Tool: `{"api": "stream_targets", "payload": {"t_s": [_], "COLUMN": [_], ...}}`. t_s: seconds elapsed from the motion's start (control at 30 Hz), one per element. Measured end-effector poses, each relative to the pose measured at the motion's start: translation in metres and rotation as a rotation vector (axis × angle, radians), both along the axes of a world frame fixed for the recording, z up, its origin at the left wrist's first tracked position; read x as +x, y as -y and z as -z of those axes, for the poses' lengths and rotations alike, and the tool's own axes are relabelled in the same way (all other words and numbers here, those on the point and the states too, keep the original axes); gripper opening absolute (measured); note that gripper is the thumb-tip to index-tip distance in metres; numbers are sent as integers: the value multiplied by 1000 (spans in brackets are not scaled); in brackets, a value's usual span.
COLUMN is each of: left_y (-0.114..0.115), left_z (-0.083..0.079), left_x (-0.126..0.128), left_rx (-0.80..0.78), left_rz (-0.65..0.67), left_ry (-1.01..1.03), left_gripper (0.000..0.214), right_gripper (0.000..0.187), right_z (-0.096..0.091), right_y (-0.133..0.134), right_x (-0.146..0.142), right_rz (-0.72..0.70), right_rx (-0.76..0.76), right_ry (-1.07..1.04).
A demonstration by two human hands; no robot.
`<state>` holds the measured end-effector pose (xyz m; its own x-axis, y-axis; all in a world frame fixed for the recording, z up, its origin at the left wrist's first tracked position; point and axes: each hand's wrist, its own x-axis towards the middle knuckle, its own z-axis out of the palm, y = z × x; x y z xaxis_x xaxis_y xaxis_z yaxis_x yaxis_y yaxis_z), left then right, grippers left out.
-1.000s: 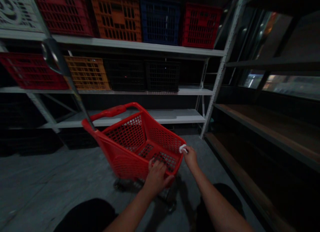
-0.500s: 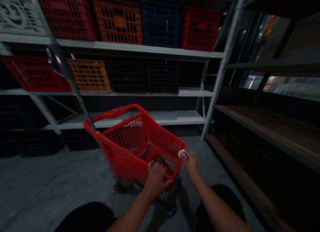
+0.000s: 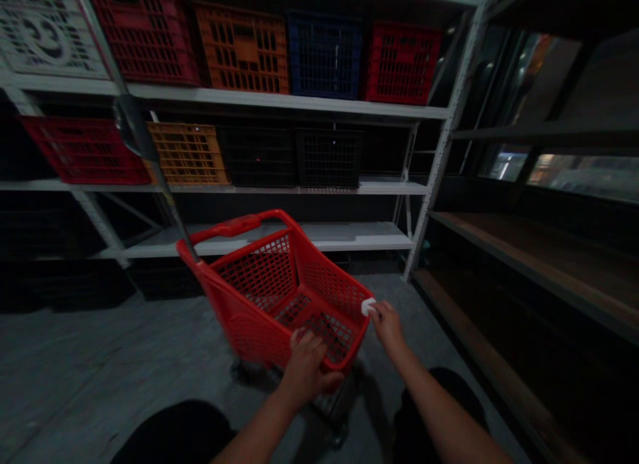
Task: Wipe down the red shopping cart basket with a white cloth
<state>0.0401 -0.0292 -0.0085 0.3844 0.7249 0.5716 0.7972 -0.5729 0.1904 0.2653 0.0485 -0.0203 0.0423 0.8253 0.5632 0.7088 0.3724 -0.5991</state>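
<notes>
A red plastic shopping cart (image 3: 239, 311) stands tilted toward me in the middle of the head view, its basket holding nothing I can see. My left hand (image 3: 308, 364) grips the basket's near rim, fingers curled over the edge and thumb on the outside. At the far right corner of the rim, my right hand (image 3: 387, 321) pinches a small white piece (image 3: 368, 307), maybe a folded cloth or tissue, against the red plastic. A grey pole with a dark clip (image 3: 134, 128) rises from the cart's handle end.
Behind the cart, a white metal rack (image 3: 299, 191) carries red, orange, blue, black and white crates, such as the blue crate (image 3: 325, 58). Brown-topped shelving (image 3: 539, 251) runs along the right. My dark-clothed knees flank the cart on the grey floor (image 3: 114, 364).
The cart has shifted slightly right and down in view, and the background has moved the same way a little. Both hands keep their places on the rim, the right still holding the white piece.
</notes>
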Motion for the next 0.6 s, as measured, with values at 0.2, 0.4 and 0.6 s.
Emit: {"api": "stream_targets", "payload": {"t_s": [0.2,0.4,0.6], "left_y": [4,8,11], "left_z": [-2,1,-4], "left_x": [-11,-25,-36], "left_rx": [58,27,-70], "left_rz": [48,82,78], "left_ry": [10,-1,-67], "left_gripper": [49,53,49], "right_gripper": [22,19,21], "right_z": [-1,4,-3], "right_y": [6,75,29], "right_x": [-7,-47,-14], "right_rz": [42,-243,-144], "right_rx": [-26,-79,-6], "right_ry": [59,34,69]}}
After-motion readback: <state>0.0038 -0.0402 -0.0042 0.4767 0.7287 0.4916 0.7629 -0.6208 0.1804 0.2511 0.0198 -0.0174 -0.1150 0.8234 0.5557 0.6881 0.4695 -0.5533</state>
